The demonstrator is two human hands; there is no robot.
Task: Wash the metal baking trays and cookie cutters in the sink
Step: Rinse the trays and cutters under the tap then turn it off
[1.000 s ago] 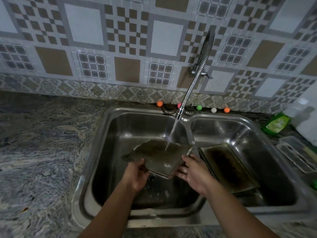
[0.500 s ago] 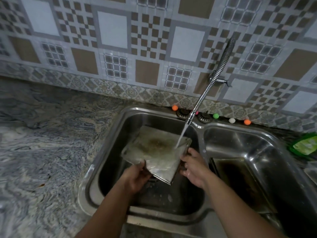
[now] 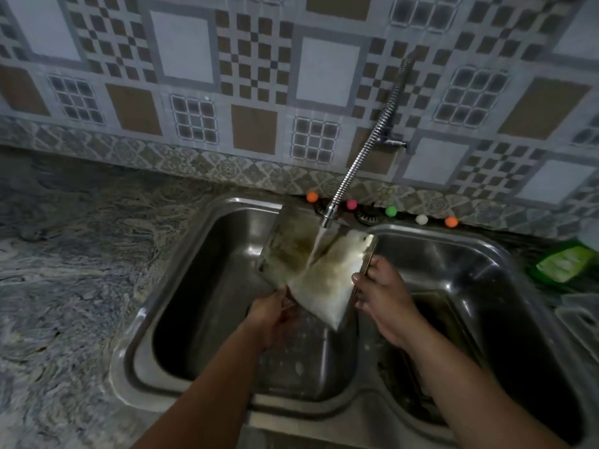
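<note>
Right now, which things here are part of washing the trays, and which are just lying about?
In the job: baking tray, left hand, right hand, tap, sink.
Lying about: coloured balls, green bottle.

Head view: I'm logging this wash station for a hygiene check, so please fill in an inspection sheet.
Surface: marbled stone counter around a steel double sink.
Job's things: stained baking tray held tilted under the running tap, over the left basin; the right basin is too dark to tell.
Clutter: green bottle lying at right; five coloured balls behind the sink.
Hands: left hand grips the tray's lower edge; right hand grips its right edge.
Cables: nothing seen.
Surroundings: patterned tile wall.
</note>
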